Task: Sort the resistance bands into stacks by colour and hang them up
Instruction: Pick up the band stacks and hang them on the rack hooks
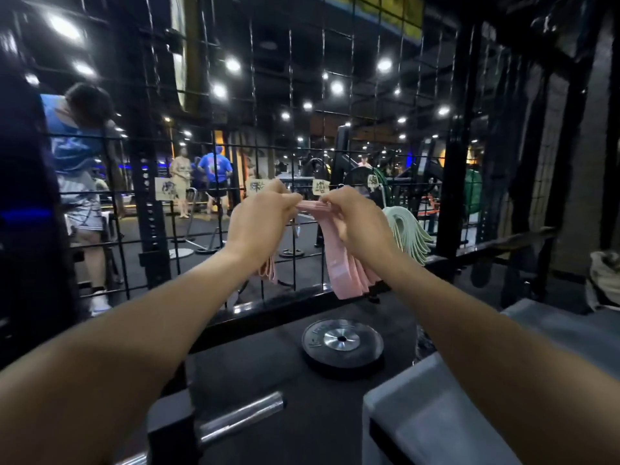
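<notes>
A stack of pink resistance bands point(345, 273) is stretched between my two hands in front of the black wire grid point(214, 229). My left hand point(258, 223) grips one end of the stack, with pink loops dangling below its wrist. My right hand point(355, 219) grips the other end, and the longer pink loops hang down beneath it. A bundle of pale green bands point(407, 229) hangs on the grid just right of my right hand. Small paper labels point(320, 186) are clipped to the grid at hand height.
A black weight plate point(342, 342) lies on the dark surface below my hands. A steel bar sleeve point(241, 417) juts out at lower left, and a grey box point(432, 411) sits at lower right. People stand beyond the grid in the gym.
</notes>
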`<move>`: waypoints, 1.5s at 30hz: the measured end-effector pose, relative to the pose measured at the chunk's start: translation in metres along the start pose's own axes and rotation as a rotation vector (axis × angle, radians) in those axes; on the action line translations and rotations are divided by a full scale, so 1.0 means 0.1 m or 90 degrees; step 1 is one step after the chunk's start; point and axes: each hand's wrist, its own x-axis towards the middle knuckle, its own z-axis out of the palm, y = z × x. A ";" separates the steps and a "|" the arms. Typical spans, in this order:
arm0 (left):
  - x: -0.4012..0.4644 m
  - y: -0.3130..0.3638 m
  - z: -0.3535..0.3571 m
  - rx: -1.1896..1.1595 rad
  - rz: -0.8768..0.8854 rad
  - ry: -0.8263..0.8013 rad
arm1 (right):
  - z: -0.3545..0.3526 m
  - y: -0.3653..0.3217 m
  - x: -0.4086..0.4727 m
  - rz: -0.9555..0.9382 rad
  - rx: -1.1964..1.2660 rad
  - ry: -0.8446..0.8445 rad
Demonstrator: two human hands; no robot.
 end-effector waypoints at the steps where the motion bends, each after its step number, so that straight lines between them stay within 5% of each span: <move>1: 0.04 -0.02 -0.03 0.010 0.001 0.006 | 0.03 0.01 0.07 0.000 -0.019 0.006; 26: 0.04 -0.35 0.52 0.038 -0.053 0.067 | 0.59 0.23 0.12 -0.023 -0.117 0.017; 35: -0.06 -0.23 0.62 0.121 -0.029 0.073 | 0.65 0.29 0.04 0.072 -0.019 0.002; 45: -0.15 -0.12 0.66 -0.096 -0.211 0.076 | 0.72 0.20 -0.05 0.194 0.140 0.044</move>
